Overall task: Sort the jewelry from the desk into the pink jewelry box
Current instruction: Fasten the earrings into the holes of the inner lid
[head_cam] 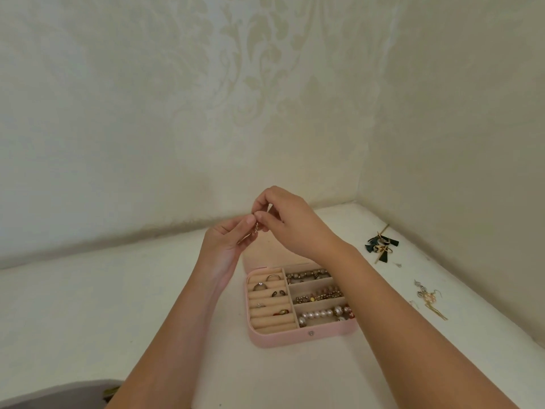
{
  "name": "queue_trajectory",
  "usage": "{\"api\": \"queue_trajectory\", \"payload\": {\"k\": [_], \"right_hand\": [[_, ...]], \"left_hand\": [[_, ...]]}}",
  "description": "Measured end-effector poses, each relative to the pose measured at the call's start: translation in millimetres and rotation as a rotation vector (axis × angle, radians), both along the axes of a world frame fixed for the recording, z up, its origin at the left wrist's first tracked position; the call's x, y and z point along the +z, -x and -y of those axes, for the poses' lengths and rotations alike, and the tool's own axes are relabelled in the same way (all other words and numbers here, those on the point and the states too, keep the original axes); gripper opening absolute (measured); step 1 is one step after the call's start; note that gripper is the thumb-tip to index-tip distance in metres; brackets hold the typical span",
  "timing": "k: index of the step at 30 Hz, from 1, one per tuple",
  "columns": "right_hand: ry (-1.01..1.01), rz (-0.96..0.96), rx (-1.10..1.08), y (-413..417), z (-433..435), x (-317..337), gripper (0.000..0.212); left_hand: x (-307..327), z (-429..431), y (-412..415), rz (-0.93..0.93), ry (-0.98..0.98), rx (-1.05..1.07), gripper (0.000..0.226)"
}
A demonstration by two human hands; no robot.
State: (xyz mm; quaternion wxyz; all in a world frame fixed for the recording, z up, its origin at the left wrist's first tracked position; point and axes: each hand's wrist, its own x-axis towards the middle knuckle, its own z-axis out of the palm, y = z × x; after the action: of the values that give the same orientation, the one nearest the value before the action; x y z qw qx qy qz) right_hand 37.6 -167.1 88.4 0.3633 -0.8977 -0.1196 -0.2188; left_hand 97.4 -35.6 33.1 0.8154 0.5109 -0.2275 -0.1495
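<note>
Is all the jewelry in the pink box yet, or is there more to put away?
Mostly done: rings sit in the pink box on its left side, bead bracelets and a pearl bracelet on its right. The left hand and right hand pinch a small shiny piece above it. Still on the desk: dark bow earrings and gold dangly pieces.

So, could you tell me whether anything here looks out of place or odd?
Nothing spilled or damaged. Two clusters lie unsorted on the desk right of the pink jewelry box: a tangled heap of dark-bow earrings by the wall, and gold drop earrings scattered nearer.
</note>
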Motion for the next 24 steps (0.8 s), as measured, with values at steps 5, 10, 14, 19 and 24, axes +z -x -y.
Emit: {"api": "queue_trajectory", "payload": {"k": [5,10,14,19,24], "right_hand": [[0.16,0.102,-0.019,-2,0,-7,0.005],[0.308,0.106,-0.052,-3,2,-15,0.008],[0.419,0.067,-0.098,-1,0,-16,0.01],[0.455,0.062,-0.113,-2,-2,-17,0.01],[0.46,0.042,-0.128,1,-3,-17,0.012]], "left_hand": [[-3,1,0,-0.033,-0.013,0.017,0.048],[-2,3,4,-0.095,-0.026,0.006,0.018],[-1,5,5,-0.182,-0.031,0.006,0.013],[3,9,8,-0.281,0.027,0.008,0.016],[5,9,10,-0.305,0.027,0.016,0.032]]}}
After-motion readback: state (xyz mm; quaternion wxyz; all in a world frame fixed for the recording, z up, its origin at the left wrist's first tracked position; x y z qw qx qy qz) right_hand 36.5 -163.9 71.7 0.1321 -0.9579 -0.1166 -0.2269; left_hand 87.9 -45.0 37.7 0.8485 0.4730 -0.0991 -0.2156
